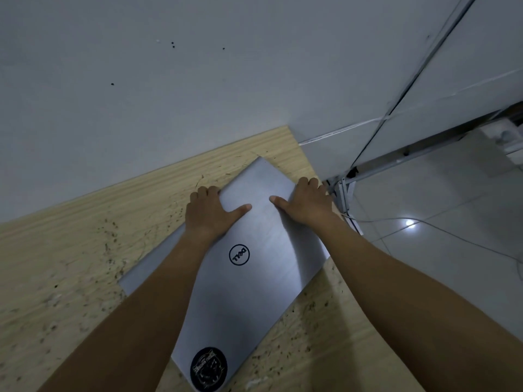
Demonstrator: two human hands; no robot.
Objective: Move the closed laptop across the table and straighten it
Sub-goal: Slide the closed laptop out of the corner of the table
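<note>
A closed silver laptop (254, 284) with a round logo and a black round sticker near its close corner lies askew on the light wooden table (70, 264), one corner pointing toward the wall. My left hand (210, 212) grips its far left edge, fingers curled over the side and thumb flat on the lid. My right hand (307, 202) grips the far right edge the same way, at the table's right rim. Both forearms cross over the lid.
A grey wall (169, 80) stands right behind the table. To the right the table ends at an edge above a white tiled floor (424, 207). Thin cables (396, 108) run along the wall and across the floor.
</note>
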